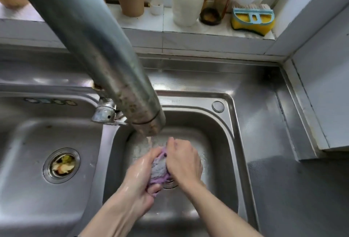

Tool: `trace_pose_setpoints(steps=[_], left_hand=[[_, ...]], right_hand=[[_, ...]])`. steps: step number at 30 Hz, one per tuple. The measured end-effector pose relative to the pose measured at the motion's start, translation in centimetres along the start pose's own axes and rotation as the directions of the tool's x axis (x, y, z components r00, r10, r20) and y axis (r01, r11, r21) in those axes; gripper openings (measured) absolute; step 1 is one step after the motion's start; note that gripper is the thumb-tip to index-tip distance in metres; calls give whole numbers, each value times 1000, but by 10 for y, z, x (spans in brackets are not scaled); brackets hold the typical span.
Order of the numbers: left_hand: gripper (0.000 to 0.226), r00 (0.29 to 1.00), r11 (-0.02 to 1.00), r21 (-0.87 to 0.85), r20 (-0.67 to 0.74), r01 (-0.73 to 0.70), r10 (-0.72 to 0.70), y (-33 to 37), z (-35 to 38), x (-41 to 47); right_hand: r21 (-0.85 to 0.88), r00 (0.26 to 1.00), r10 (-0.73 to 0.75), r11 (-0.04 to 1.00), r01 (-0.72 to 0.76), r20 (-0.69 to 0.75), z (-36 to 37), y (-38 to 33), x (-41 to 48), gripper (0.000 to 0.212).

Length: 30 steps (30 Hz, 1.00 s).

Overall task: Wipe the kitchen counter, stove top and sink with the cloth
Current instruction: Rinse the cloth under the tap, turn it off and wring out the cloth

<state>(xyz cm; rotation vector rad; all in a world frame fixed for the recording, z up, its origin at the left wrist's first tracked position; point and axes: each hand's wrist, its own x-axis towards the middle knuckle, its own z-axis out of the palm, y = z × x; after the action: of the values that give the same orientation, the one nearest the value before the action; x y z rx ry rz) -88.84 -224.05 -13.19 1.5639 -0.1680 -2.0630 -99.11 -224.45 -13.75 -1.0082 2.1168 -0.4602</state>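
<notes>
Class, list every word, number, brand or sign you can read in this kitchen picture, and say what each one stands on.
Nothing here can be read with certainty.
Stamped mark on the back rim of the right basin: too faint and blurred to read.
Row of small stickers on the back rim of the left basin: too small and blurred to read.
White bottle on the sill: no label shows.

The sink (217,134) is made of brushed stainless steel with a soft sheen, and the counter (268,133) to its right is embossed with a fine, rough grain. The faucet spout (105,57) is formed of dull metal, spotted near its mouth, while the cloth (159,167) is seen as soft, nubby fabric. On the glossy tiled ledge (188,30), a foam sponge (243,24) is held in smooth plastic.
</notes>
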Motion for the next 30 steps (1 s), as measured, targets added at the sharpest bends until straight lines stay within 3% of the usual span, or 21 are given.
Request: trace_pose_setpoints(steps=[3,5,7,9,12,16,20,22,25,30], left_hand=[[31,998,999,-17,40,-47,48,3,6,-9],[48,998,994,-100,45,-39,44,10,3,-9],[59,998,982,-186,58,-18,29,20,1,-14],[55,996,966,-255,91,32,-9,27,-4,-20],[48,993,952,-301,112,56,-23,30,-5,-23],[51,996,957,-287,76,-32,56,33,-2,-21],[12,980,963,-189,-7,-194,197,35,-8,-12],[11,959,956,-72,-47,-283,280,34,-14,-8],[14,940,943,35,-75,-331,333,32,-20,-6],[15,910,918,61,-120,-391,396,30,-27,-5]], right_hand=[[333,974,178,918,-216,141,2,19,15,37],[621,915,250,675,-398,316,3,22,16,34],[700,828,223,449,-556,514,1,26,17,46],[695,778,135,375,-614,614,0,27,17,55],[692,747,88,320,-647,659,6,27,12,62],[694,743,74,303,-653,666,11,21,7,48],[692,725,33,273,-668,687,8,11,3,41],[698,738,23,306,-648,675,5,3,2,41],[769,792,-35,270,-580,610,6,-6,-1,40],[765,813,49,310,-564,580,10,-11,-2,53]])
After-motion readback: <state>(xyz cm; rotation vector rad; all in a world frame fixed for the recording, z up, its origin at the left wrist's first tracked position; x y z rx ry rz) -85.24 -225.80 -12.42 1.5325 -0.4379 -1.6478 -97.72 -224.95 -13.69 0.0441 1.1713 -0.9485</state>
